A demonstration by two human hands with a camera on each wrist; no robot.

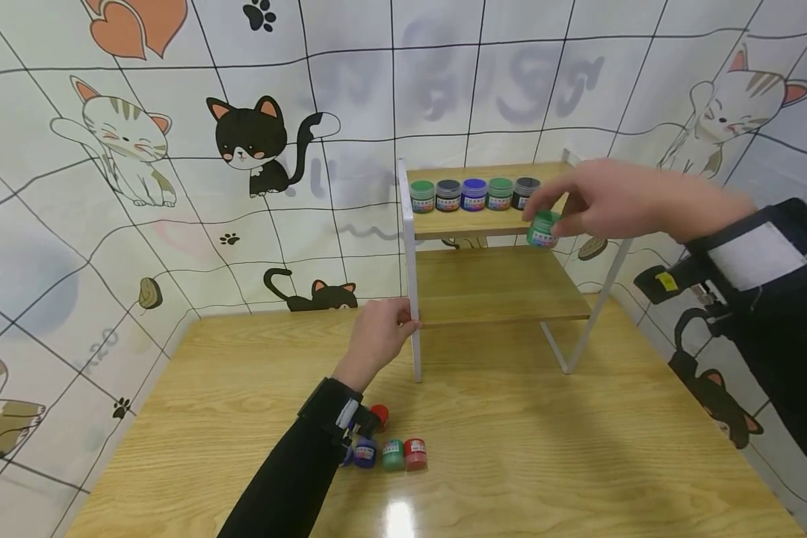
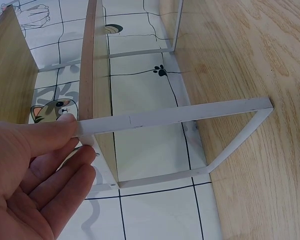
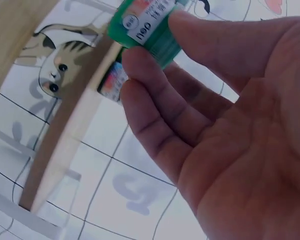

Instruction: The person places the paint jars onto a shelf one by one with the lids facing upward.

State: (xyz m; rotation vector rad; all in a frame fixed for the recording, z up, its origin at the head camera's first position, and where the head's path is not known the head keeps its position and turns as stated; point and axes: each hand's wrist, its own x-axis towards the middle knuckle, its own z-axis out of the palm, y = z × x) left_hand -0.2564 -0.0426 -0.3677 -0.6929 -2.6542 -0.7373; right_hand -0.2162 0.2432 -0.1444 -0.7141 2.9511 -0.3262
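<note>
My right hand [image 1: 608,198] pinches a small green paint jar [image 1: 543,230] between thumb and fingers, just in front of the upper board's right part. In the right wrist view the jar [image 3: 150,30] shows a white label. Behind it on the upper board [image 1: 471,224] of a two-tier rack stand several jars in a row, green, black and blue among them; the black jar [image 1: 524,190] is nearest my hand. My left hand [image 1: 379,336] grips the rack's white left frame [image 2: 175,114] at the lower board's front corner, thumb on the bar.
On the wooden table [image 1: 276,418], near my left forearm, lie more jars: a red jar [image 1: 415,454], a green jar [image 1: 393,455], a blue jar [image 1: 365,453] and others partly hidden. The lower board [image 1: 501,284] is bare. A cat-patterned cloth [image 1: 350,90] hangs behind the table.
</note>
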